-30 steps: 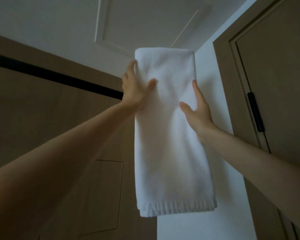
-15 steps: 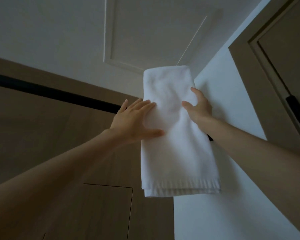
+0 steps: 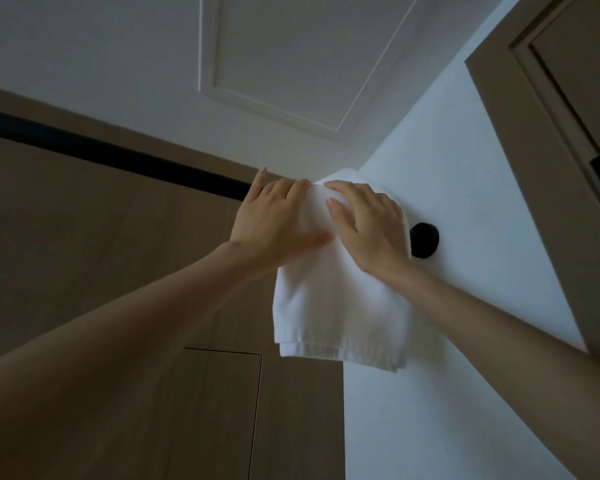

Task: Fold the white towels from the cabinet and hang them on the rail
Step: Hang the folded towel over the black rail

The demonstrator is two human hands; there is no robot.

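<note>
The folded white towel (image 3: 340,306) hangs over the black rail (image 3: 118,155) at its right end, beside the round wall mount (image 3: 425,240). The left hand (image 3: 274,223) lies flat on its upper left part, fingers straight. The right hand (image 3: 364,223) presses flat on the top fold, fingers spread, gripping nothing.

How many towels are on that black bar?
1. The white towel hangs over the black rail near its round wall mount, with the left hand and right hand resting flat on top. The rail runs out of view leftward, so more could be hidden.
</note>
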